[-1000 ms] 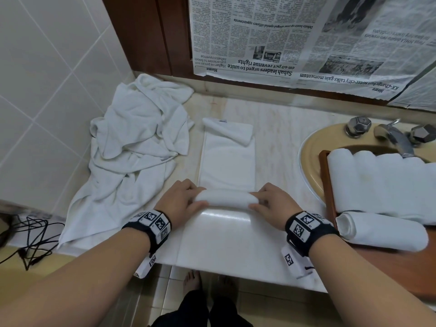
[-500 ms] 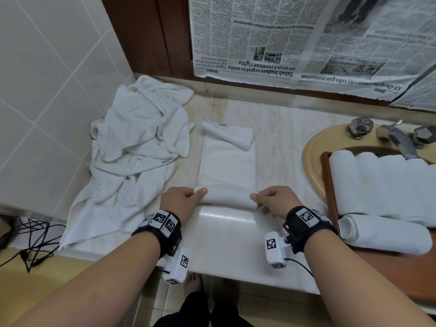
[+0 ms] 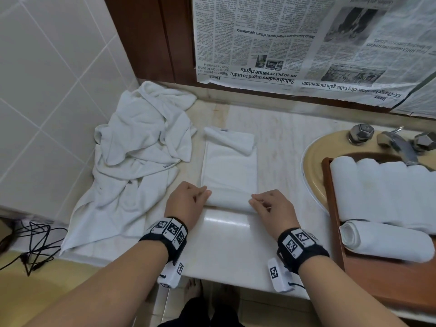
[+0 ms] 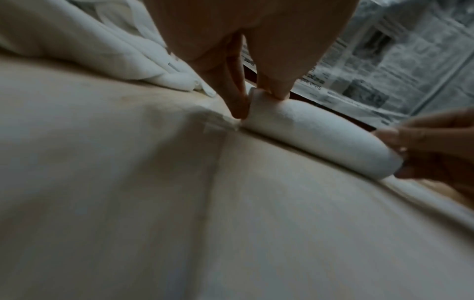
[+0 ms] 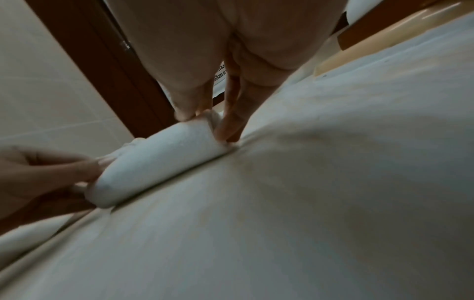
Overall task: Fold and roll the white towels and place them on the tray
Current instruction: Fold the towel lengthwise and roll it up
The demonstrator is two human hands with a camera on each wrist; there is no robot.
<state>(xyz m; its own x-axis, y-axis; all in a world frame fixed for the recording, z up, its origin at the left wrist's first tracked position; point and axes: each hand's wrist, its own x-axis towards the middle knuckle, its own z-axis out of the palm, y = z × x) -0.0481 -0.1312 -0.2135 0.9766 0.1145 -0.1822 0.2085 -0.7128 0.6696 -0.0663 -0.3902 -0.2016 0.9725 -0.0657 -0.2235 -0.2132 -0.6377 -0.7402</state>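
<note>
Two hands on one half-rolled towel (image 3: 228,199), head view: left hand (image 3: 186,202) pinching its left end, right hand (image 3: 271,206) pinching its right end. Unrolled part stretched flat on the counter (image 3: 278,147) away from the body, far end folded over. Heap of loose towels (image 3: 139,156) just left of it, against the tiled wall. Wooden tray (image 3: 330,199) to the right over the sink, holding a row of rolled towels (image 3: 387,187) plus one more roll (image 3: 387,241) lying crosswise in front. Newspaper (image 3: 306,43) taped up behind.

Left wrist view: thumb and fingers (image 4: 275,83) clamped on the roll's end, roll (image 4: 315,132) resting on the counter, other hand at the far end.

Right wrist view: same pinch mirrored, fingers (image 5: 231,121) against the end face, roll (image 5: 159,162) touching the counter.
</note>
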